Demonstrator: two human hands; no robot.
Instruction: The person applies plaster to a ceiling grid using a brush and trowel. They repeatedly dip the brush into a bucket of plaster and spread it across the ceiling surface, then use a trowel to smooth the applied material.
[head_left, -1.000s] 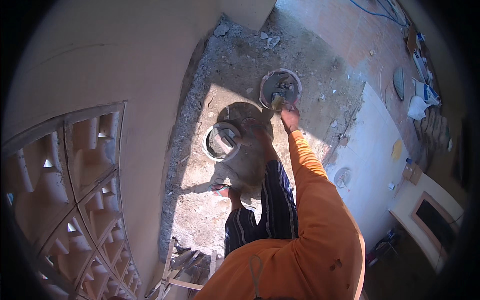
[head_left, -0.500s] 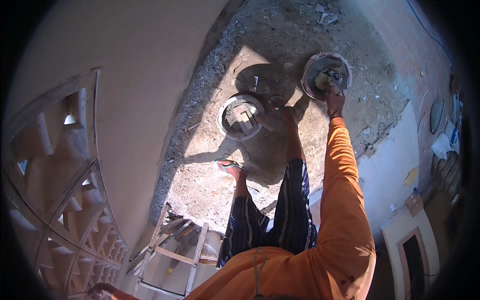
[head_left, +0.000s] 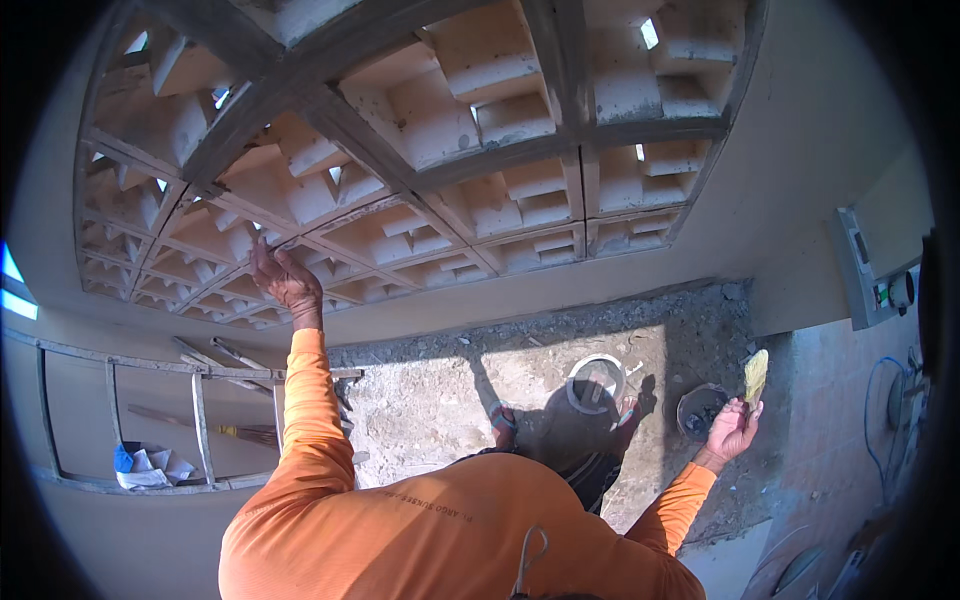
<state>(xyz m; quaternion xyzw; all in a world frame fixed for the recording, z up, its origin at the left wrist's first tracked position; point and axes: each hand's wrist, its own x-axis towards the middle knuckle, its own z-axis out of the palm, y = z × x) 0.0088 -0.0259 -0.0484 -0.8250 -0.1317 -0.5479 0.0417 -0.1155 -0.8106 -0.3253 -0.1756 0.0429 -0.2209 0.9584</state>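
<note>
A lattice wall of ventilation blocks (head_left: 450,200) with grey mortar joints fills the upper view. My left hand (head_left: 290,280) reaches up to it, its fingers out and resting at a joint between the blocks. Off to the right, my right hand (head_left: 733,432) grips a yellow sponge (head_left: 755,378) by its lower end and holds it up, apart from the wall. Below and just left of that hand, a round tub (head_left: 690,415) with dark contents stands on the ground.
A bucket (head_left: 572,385) stands on the rubble-strewn ground (head_left: 420,400) between my feet. At the left lies a ladder-like frame (head_left: 203,430) with a white and blue bundle (head_left: 150,467) on it. A blue cable (head_left: 870,400) curls at the far right.
My view has turned up toward the block wall. The right hand has lifted the sponge out of the tub. My left hand has come fully into view against the blocks.
</note>
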